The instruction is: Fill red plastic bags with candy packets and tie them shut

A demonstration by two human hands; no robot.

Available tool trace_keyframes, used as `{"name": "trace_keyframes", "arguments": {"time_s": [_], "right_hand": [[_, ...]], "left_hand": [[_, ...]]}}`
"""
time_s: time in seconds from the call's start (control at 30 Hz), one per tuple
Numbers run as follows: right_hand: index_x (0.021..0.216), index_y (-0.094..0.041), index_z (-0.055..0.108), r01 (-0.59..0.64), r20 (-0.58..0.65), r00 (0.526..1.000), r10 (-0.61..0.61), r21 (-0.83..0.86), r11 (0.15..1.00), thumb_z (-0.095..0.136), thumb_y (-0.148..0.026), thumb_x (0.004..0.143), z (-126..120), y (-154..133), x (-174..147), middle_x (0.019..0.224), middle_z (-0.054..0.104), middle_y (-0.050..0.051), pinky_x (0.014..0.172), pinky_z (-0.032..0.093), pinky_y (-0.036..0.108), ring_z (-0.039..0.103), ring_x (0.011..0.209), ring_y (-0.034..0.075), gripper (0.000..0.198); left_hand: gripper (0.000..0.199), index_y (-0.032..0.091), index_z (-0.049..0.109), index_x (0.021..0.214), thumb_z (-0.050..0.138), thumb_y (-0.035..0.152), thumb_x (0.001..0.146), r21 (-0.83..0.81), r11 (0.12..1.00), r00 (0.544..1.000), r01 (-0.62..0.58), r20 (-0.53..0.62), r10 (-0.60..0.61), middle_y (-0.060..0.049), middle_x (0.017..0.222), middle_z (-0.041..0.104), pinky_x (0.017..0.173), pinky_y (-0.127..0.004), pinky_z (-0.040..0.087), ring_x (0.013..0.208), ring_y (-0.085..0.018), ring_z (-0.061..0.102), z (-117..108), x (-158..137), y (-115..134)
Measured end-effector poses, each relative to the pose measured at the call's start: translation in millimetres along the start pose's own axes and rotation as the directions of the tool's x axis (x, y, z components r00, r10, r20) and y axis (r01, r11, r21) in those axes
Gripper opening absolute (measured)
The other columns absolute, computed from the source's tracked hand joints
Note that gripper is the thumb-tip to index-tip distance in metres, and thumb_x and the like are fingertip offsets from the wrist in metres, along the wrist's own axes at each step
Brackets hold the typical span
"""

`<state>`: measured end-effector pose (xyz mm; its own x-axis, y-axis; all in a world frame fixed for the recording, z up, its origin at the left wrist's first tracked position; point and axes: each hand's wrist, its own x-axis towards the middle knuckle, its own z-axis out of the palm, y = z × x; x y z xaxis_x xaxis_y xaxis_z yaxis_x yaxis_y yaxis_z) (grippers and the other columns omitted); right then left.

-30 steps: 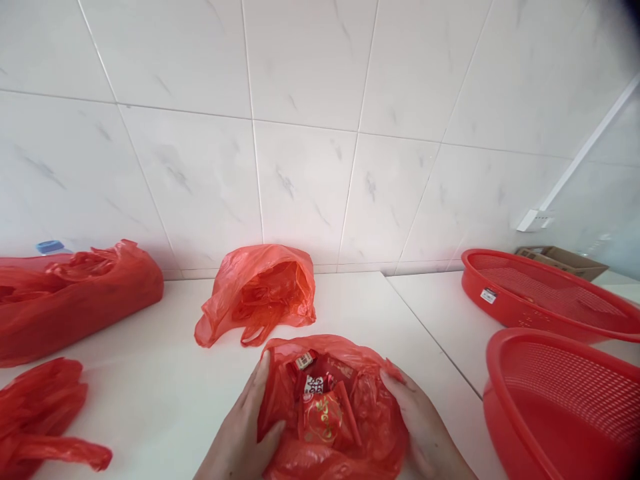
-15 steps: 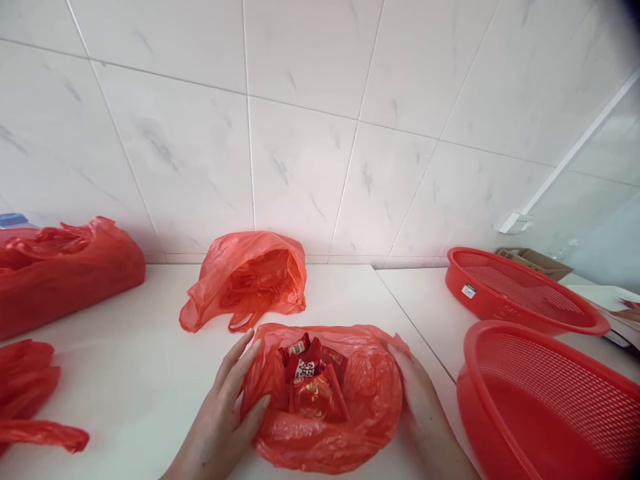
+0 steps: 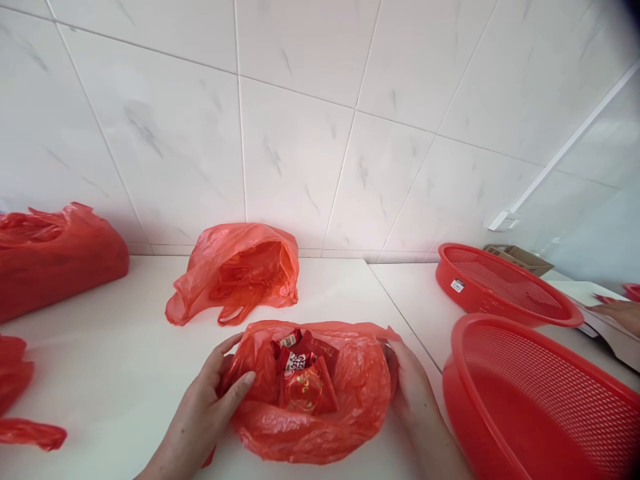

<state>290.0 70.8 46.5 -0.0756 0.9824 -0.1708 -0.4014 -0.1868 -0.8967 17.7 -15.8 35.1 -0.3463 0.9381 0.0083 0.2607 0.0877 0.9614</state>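
A red plastic bag (image 3: 357, 387) stands on the white table with its mouth spread wide. Several small red snack packets (image 3: 306, 388) lie inside it, the front one with gold print. My left hand (image 3: 213, 393) holds the bag's left side, thumb on the near side and fingers curled behind the plastic. At the opposite side, my right hand (image 3: 407, 380) grips the rim, its fingers partly hidden by the bag.
Behind stands another open red bag (image 3: 200, 267) by the tiled wall. A full red bag (image 3: 60, 267) sits at left. Two red baskets (image 3: 500, 400) (image 3: 465, 280) are at right, with a person's hand (image 3: 623, 313) beyond.
My left hand has closed further around the bag's side, its fingers now behind the plastic. The view has shifted slightly, and another person's hand shows more at the right edge.
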Motion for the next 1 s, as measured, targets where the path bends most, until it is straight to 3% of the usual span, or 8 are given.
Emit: {"name": "trace_keyframes", "arguments": {"time_s": [0.1,0.17,0.27,0.37,0.7,0.83,1.0], "right_hand": [[0.082,-0.019,0.065,-0.039,0.035,0.999,0.035,0.098,0.994,0.06,-0.035,0.078,1,-1,-1,0.071,0.063,0.001,0.057,0.045,0.027,0.054,0.06,0.015,0.018],[0.071,-0.019,0.06,-0.053,0.042,0.998,0.047,0.139,0.989,0.062,-0.033,0.077,3,-2,-3,0.061,0.056,-0.002,0.051,0.041,0.025,0.05,0.054,0.012,0.015],[0.052,-0.02,0.043,-0.045,0.005,0.999,0.045,0.11,0.993,0.064,-0.036,0.073,5,-5,-5,0.048,0.043,-0.005,0.043,0.034,0.023,0.04,0.044,0.009,0.034],[0.049,-0.021,0.034,-0.021,-0.043,0.999,0.021,0.017,1.0,0.064,-0.039,0.071,5,-6,-6,0.045,0.04,-0.006,0.041,0.032,0.022,0.038,0.042,0.008,0.042],[0.065,-0.021,0.052,-0.018,-0.081,0.996,0.02,0.023,1.0,0.062,-0.04,0.074,0,0,-1,0.057,0.052,-0.005,0.047,0.036,0.023,0.045,0.048,0.01,0.023],[0.062,-0.021,0.048,-0.024,-0.065,0.997,0.03,0.08,0.997,0.063,-0.04,0.075,0,-1,-1,0.055,0.049,-0.005,0.048,0.036,0.024,0.044,0.049,0.011,0.027],[0.056,-0.02,0.041,0.008,-0.019,1.0,-0.005,0.179,0.984,0.063,-0.031,0.076,1,-2,0,0.052,0.044,-0.007,0.049,0.036,0.023,0.041,0.048,0.01,0.032]], "left_hand": [[0.064,0.027,0.038,0.132,0.057,0.055,0.077,-0.017,0.999,0.999,0.045,-0.016,-0.045,-0.002,0.095,0.069,0.076,-0.032,0.056,0.086,-0.022,0.068,3,-3,5],[0.065,0.027,0.039,0.132,0.058,0.055,0.076,-0.035,0.998,0.998,0.054,-0.037,-0.055,0.0,0.088,0.069,0.073,-0.031,0.056,0.082,-0.021,0.068,5,-4,9],[0.065,0.027,0.041,0.13,0.058,0.055,0.074,-0.05,0.997,0.997,0.054,-0.054,-0.057,0.002,0.081,0.068,0.069,-0.029,0.056,0.076,-0.02,0.067,8,-6,14],[0.065,0.026,0.045,0.128,0.06,0.055,0.072,-0.04,0.998,0.995,0.052,-0.089,-0.055,0.002,0.081,0.068,0.068,-0.028,0.056,0.074,-0.02,0.066,9,-6,16],[0.062,0.026,0.045,0.128,0.058,0.055,0.074,0.0,0.999,0.996,0.054,-0.066,-0.054,-0.001,0.088,0.069,0.069,-0.03,0.057,0.078,-0.021,0.067,6,-5,13],[0.063,0.025,0.042,0.129,0.057,0.055,0.076,0.006,0.999,0.999,0.043,-0.015,-0.043,-0.004,0.094,0.069,0.073,-0.035,0.057,0.081,-0.023,0.068,4,0,3],[0.062,0.026,0.04,0.131,0.054,0.056,0.079,0.101,0.994,0.999,0.03,0.008,-0.031,-0.006,0.113,0.067,0.082,-0.037,0.056,0.098,-0.026,0.066,-1,4,-7]]}}
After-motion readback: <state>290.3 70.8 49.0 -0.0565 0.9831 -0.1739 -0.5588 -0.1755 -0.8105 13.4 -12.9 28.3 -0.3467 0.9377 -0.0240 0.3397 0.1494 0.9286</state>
